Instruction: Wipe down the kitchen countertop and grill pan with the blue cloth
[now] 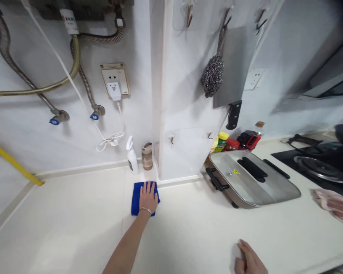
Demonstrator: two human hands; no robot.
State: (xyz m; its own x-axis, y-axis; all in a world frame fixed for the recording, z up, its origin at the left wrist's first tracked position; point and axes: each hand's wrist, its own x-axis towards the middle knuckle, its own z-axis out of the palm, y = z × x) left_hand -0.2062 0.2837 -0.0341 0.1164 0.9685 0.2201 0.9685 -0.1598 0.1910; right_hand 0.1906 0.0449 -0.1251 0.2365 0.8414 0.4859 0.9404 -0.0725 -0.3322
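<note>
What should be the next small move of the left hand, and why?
Probably the left hand should draw the blue cloth back toward the person: the hand lies flat on it, and the white spray bottle and brown-lidded bottle stand just beyond.

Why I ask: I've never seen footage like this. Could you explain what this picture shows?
No machine here: these are a person's two bare hands. A camera worn on the head, looking forward and down, takes this single view. The left hand lies flat on a blue cloth, which rests on a white counter. The right hand, partly cut off at the bottom edge, shows nothing held. Just beyond the cloth stand a spray bottle and a brown bottle; farther right sits a lidded pan.
</note>
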